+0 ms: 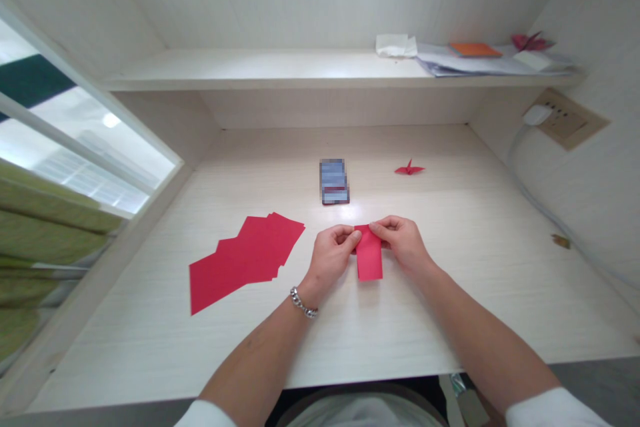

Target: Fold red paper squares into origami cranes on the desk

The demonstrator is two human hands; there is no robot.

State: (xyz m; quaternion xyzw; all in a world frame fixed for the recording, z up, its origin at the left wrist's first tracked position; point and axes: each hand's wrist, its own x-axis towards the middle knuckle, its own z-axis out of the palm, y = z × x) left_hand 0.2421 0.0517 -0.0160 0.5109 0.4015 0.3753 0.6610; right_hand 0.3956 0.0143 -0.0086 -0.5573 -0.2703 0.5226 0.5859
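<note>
My left hand (331, 255) and right hand (404, 241) are close together over the desk (430, 320), both pinched on the top edge of a folded red paper (369, 260). The left fingertips (353, 237) grip its upper left corner, and the right fingertips (376, 229) grip the upper right, so the two hands nearly meet there. The paper is a narrow upright strip; its lower end lies flat on the desk between my wrists. A chain bracelet (303, 303) sits on my left wrist.

To the left of my left hand, near but not touching, lies a fanned stack of red sheets (243, 260). Just beyond my hands, farther from me, is a small blurred card or phone (334, 181); I cannot tell which. Beyond my right hand and well apart from it stands a small red crane (409, 169). On the shelf (250, 70) above, far off to the right, are papers (470, 63), an orange pad (474, 49) and another crane (531, 42). A wall socket (565, 121) with a white plug (537, 115) is off to my right.
</note>
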